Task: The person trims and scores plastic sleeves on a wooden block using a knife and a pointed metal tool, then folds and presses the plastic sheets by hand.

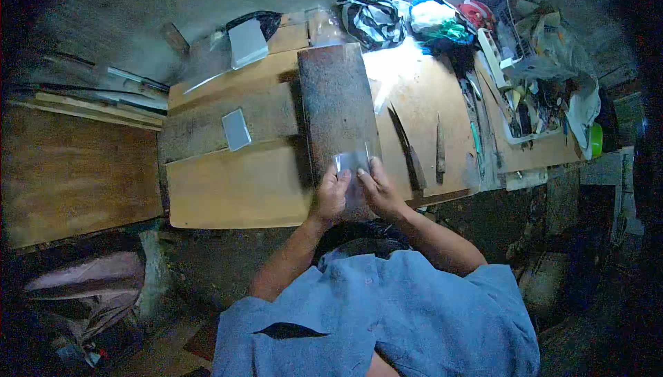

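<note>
Between both hands is a small shiny, see-through plastic sheet (pixel 351 160), held over the near end of a dark, worn wooden board (pixel 336 94). My left hand (pixel 331 195) is closed on the sheet's left edge, thumb on top. On the right edge my right hand (pixel 381 192) grips it in the same way. Whether it is one sheet or a thin stack I cannot tell. To the right lie a dark long-bladed knife (pixel 407 150) and a slim pointed tool (pixel 440 150). A pale rectangular plastic piece (pixel 237 130) rests on the left.
A larger pale stack of sheets (pixel 247 43) lies at the table's (pixel 242 194) back left. Striped bags (pixel 373 20) and cloths bunch along the back. A tray of tools (pixel 528 114) stands at the right. Another wooden surface (pixel 79 170) adjoins on the left.
</note>
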### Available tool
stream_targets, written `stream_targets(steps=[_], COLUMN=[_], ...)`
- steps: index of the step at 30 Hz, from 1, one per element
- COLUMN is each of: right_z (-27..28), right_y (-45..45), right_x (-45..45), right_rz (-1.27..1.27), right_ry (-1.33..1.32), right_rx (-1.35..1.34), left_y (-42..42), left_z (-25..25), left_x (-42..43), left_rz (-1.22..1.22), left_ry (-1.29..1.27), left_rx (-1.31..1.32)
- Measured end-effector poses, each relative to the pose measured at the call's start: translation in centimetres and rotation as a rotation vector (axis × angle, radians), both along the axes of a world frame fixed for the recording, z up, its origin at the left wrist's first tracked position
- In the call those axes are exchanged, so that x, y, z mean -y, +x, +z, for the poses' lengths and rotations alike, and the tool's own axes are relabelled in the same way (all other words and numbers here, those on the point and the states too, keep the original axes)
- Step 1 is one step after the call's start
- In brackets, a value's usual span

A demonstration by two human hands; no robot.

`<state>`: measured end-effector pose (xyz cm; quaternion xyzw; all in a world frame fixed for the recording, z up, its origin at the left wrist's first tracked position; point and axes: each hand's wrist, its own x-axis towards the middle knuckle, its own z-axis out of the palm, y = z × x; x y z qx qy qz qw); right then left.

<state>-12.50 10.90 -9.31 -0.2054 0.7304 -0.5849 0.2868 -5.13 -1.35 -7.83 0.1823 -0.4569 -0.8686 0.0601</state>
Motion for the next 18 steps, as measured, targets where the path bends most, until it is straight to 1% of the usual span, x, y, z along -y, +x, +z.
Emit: stream_targets(steps=[2, 3, 4, 5, 6, 7, 8, 9, 10, 11, 13, 15, 17, 18], right_z=[-0.9, -0.6, -0.2, 0.2, 0.9, 1.6, 2.3, 2.7, 3.1, 3.4, 4.0, 3.7, 2.2, 2.4], right_y=[0.1, -0.1, -0.4, -0.6, -0.7, -0.8, -0.8, -1.0, -1.3, -1.5, -1.7, -2.0, -2.4, -2.5], right_x=[0.1, 0.2, 0.1, 0.0, -0.2, -0.5, -0.7, -0.8, -0.9, -1.0, -1.3, -1.8, -2.2, -2.1], right_rz=[0.032, 0.032, 0.099, 0.165, 0.165, 0.197, 0.229, 0.229, 0.234, 0.238, 0.264, 0.290, 0.153, 0.154], right_ry=[-0.124, -0.125, -0.065, -0.005, -0.005, -0.066, -0.127, -0.126, -0.129, -0.133, -0.091, -0.049, -0.052, -0.052], right_rx=[-0.114, -0.116, -0.031, 0.054, 0.053, 0.182, 0.311, 0.311, 0.377, 0.442, 0.484, 0.525, 0.544, 0.544], left_y=[0.0, -0.1, -0.1, 0.0, 0.0, -0.1, 0.0, 0.2, 0.3, 0.3, 0.3, 0.3, 0.2, 0.2], left_z=[-1.4, -1.4, -1.4, -1.4, -0.5, 0.3, 0.8, 1.2, 1.3, 0.9, 0.3, 0.4, 0.8, 0.9], left_x=[0.0, 0.1, 0.2, 0.4, 0.6, 0.9, 1.4, 2.0, 2.3, 2.3, 2.4, 2.4, 2.6, 2.7], left_rz=[0.004, 0.034, 0.064, 0.065, 0.041, 0.018, 0.019, -0.043, -0.104, -0.104, 0.026, 0.062, 0.099, 0.074], left_ry=[0.004, -0.050, -0.104, -0.105, -0.170, -0.234, -0.234, -0.258, -0.282, -0.282, -0.375, -0.352, -0.328, -0.305], left_rx=[-0.001, -0.003, -0.004, -0.005, 0.036, 0.076, 0.076, 0.112, 0.149, 0.149, 0.171, 0.130, 0.092, 0.162])
